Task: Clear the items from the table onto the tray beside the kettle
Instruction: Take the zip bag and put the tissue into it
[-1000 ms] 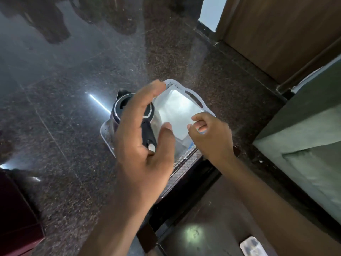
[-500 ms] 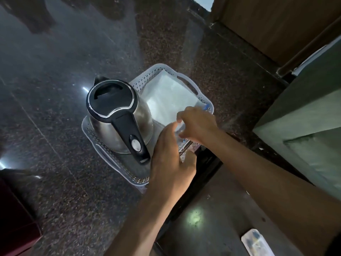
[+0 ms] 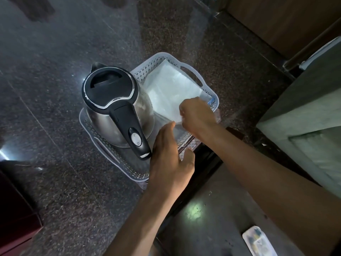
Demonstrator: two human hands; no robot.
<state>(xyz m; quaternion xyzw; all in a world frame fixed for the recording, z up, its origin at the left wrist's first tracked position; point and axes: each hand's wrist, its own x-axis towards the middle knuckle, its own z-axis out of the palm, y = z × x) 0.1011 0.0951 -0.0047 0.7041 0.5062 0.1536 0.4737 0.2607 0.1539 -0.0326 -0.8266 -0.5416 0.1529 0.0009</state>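
Observation:
A pale perforated plastic tray [image 3: 202, 81] stands on the dark granite table [image 3: 60, 182], near its front edge. A steel kettle [image 3: 114, 106] with a black lid and handle fills the tray's left half. A clear plastic packet with white contents [image 3: 169, 89] lies in the right half. My right hand [image 3: 197, 115] grips the packet's near corner with curled fingers. My left hand [image 3: 169, 159] hovers with straight fingers just right of the kettle handle, its fingertips close to the same corner.
A wooden door [image 3: 287, 21] and a grey-green upholstered piece [image 3: 304, 117] lie to the right. A small white packet [image 3: 258, 241] lies on the floor below the table. A dark red object [image 3: 14, 209] sits at the left edge.
My left hand has dropped from in front of the kettle to the tray's near side. My right hand stays at the packet's corner. The view has shifted, showing the whole kettle.

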